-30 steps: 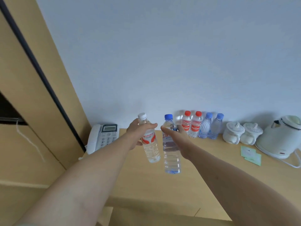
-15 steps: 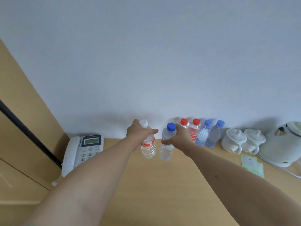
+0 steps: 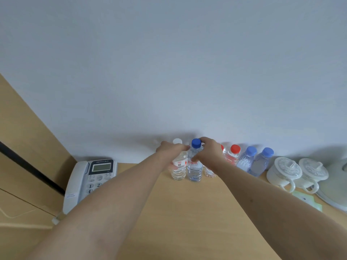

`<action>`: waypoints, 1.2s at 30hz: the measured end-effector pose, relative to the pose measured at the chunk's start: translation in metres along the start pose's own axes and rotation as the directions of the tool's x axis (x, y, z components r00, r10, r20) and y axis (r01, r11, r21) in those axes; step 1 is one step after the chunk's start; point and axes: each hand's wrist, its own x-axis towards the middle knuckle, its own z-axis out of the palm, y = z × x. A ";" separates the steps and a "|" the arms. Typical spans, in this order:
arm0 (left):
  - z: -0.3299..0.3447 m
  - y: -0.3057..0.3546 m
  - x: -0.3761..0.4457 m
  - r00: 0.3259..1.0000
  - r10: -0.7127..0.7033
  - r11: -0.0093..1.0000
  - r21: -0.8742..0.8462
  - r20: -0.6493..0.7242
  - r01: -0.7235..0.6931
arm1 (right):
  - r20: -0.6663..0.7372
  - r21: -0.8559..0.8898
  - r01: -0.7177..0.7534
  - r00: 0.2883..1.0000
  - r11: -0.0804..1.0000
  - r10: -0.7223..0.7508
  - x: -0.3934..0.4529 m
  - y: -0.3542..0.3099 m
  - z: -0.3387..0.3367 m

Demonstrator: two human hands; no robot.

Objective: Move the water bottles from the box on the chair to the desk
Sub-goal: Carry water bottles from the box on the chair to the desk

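Bottles at the wall, upright on the desk (image 3: pixel 187 212).
Left hand (image 3: pixel 171 150) grips the white-capped bottle (image 3: pixel 178 167); right hand (image 3: pixel 209 152) grips the blue-capped bottle (image 3: pixel 194 166).

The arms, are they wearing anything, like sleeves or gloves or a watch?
No. Both arms are bare as far as the head view shows, with no sleeves in sight. The left hand and right hand wear no gloves, and no watch or bracelet shows at either wrist. No rings are visible on the fingers.

six bottles (image 3: pixel 195 166), two cups (image 3: pixel 283 173), one phone (image 3: pixel 90 181)
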 end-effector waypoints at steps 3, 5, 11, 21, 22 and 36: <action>0.002 0.010 -0.001 0.994 0.112 0.978 0.178 0.002 -0.110 | -0.017 -0.075 0.005 1.000 0.997 -0.007 0.002 -0.005 -0.004; 0.003 0.014 0.000 0.968 0.249 0.922 0.311 -0.016 -0.232 | -0.034 -0.095 -0.004 0.999 0.995 0.001 0.002 -0.005 -0.007; 0.007 0.010 0.003 0.914 0.377 0.863 0.415 -0.147 -0.289 | -0.047 -0.152 0.011 0.999 0.988 -0.018 0.000 0.000 -0.012; -0.004 0.023 -0.002 0.922 0.387 0.795 0.511 -0.014 -0.326 | -0.043 -0.272 0.090 0.993 0.958 -0.106 0.004 -0.010 -0.018; -0.003 0.022 -0.004 0.915 0.402 0.784 0.528 -0.031 -0.327 | -0.050 -0.268 0.089 0.993 0.959 -0.106 0.005 -0.010 -0.019; 0.020 0.031 -0.013 0.931 0.345 0.883 0.377 -0.122 -0.278 | -0.059 -0.332 0.122 0.987 0.935 -0.149 0.013 -0.007 -0.023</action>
